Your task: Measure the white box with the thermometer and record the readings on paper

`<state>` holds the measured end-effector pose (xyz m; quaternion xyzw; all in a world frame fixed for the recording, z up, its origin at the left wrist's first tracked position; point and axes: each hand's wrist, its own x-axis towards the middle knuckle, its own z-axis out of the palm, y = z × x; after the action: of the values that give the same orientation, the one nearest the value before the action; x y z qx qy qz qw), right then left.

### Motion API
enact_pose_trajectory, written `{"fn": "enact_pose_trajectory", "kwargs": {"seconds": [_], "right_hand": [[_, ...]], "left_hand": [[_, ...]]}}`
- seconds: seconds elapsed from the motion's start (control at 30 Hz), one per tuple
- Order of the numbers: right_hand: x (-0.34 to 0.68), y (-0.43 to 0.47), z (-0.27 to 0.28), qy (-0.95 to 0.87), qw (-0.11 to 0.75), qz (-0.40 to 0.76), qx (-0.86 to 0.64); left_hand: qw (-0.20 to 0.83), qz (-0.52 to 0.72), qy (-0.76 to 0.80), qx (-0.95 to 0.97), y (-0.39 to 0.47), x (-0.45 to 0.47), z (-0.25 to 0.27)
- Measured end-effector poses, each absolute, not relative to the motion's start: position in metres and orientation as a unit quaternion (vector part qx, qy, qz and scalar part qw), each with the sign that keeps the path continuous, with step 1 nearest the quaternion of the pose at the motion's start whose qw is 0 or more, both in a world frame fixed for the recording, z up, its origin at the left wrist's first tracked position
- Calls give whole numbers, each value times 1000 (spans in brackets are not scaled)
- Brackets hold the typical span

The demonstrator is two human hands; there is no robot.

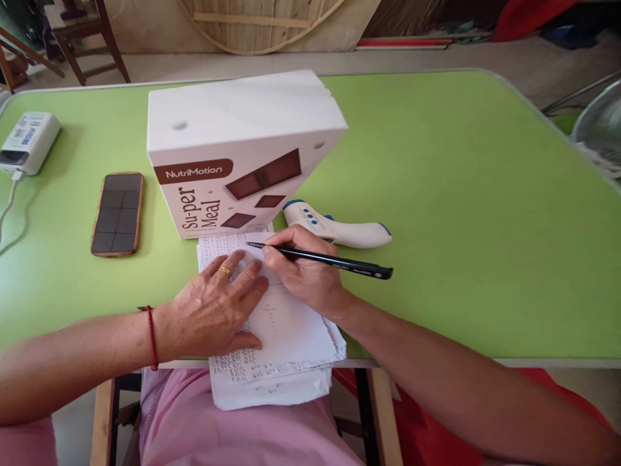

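A stack of handwritten paper sheets [295, 323] lies at the table's near edge, its lower part hanging over. My left hand [218, 304] rests flat on the sheets with its fingers spread; it wears a gold ring and a red bracelet. Between the thumb and fingers of my right hand [308, 268] is a black pen [339, 260]. The pen's tip touches or hovers just above the top sheet, near its upper end; I cannot tell which. Right behind the paper stands a white NutriMotion box [247, 116]. Past my right hand lies a white and blue infrared thermometer [354, 232].
On the green table [460, 194], a smartphone [117, 215] lies left of the box. A white power bank [29, 142] with a cable plugged in sits at the far left. Beyond the table are a wooden chair [87, 35] and a round wooden board [262, 22].
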<state>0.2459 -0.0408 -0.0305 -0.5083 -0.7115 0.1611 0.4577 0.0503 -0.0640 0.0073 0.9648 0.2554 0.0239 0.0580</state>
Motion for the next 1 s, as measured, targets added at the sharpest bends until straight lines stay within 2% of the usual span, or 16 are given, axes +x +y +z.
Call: {"fn": "enact_pose_trajectory", "kwargs": {"seconds": [0.2, 0.3, 0.4, 0.47, 0.63, 0.8, 0.87, 0.93, 1.0], "right_hand": [[261, -43, -11, -810, 401, 122, -410], [274, -43, 1, -862, 357, 29, -359], [283, -47, 9, -873, 289, -80, -386], [287, -49, 11, -883, 229, -112, -394], [289, -52, 7, -907, 81, -89, -402], [283, -56, 8, -893, 60, -78, -438], [280, -57, 9, -890, 44, -61, -450], [277, -56, 10, -887, 17, -37, -459], [276, -54, 11, -884, -6, -19, -467]], "left_hand": [[58, 32, 251, 966, -63, 50, 6], [55, 36, 250, 966, -63, 49, 7], [58, 49, 244, 967, -61, 48, 7], [54, 56, 241, 968, -60, 48, 7], [20, 56, 246, 967, -60, 51, 7], [12, 45, 224, 974, -59, 50, 23], [33, 122, 180, 975, -56, 42, 35], [41, 285, 190, 939, -50, 29, 44], [31, 421, 305, 854, -39, 14, 49]]}}
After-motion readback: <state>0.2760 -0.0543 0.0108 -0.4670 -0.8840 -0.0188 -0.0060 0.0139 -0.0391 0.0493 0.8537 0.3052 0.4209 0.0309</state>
